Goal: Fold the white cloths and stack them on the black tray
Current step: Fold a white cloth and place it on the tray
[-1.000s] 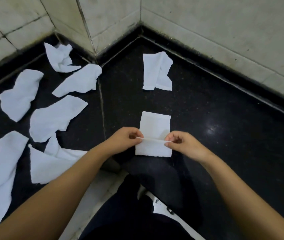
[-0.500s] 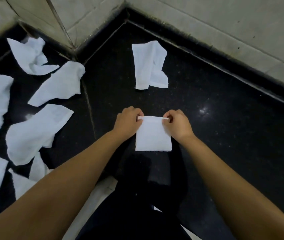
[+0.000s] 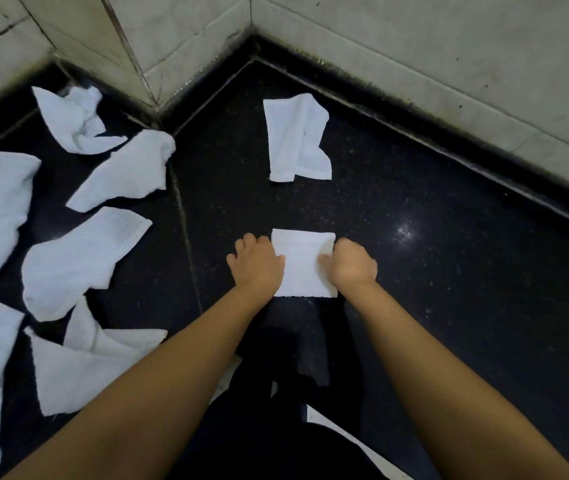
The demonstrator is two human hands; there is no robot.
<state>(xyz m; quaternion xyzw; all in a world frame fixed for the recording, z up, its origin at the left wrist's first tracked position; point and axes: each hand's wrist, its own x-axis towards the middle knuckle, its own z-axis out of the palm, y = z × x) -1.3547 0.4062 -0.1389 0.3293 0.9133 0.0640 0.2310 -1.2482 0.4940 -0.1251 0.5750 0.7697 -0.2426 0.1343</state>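
Folded white cloth [image 3: 304, 265] is lying flat on the black floor [image 3: 432, 271], a neat rectangle between the two hands. Left hand [image 3: 257, 266] is resting on its left edge, right hand [image 3: 350, 265] on its right edge; both are lying knuckles-up with fingers curled, thumbs on the fabric. Whether they are pinching it, cannot tell. A half-folded cloth [image 3: 297, 138] is lying beyond, near the tiled wall [image 3: 449, 46]. Loose cloths [image 3: 78, 261] are lying scattered to the left.
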